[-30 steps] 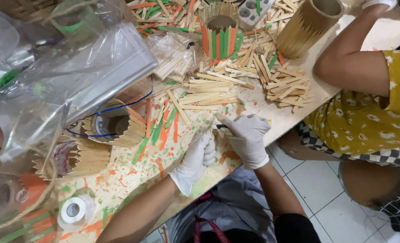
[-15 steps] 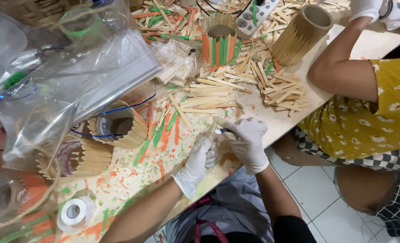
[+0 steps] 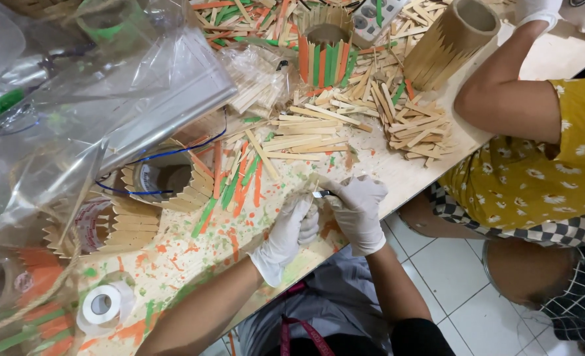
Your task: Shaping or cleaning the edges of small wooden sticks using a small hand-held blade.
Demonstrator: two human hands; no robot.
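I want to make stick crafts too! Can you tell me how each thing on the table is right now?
Left hand: gloved, pinching a stick.
Right hand: gloved, gripping a small blade.
Orange and green stick cup: upright, open top.
Plain stick cylinder: tilted, open end showing.
Tape roll: lying flat.
Plastic bag: crumpled.
Table: paint-splattered.

Probably a craft workshop, paint-splattered table (image 3: 174, 264), heaps of wooden sticks (image 3: 319, 128), tape roll (image 3: 101, 304), tiled floor (image 3: 464, 296)
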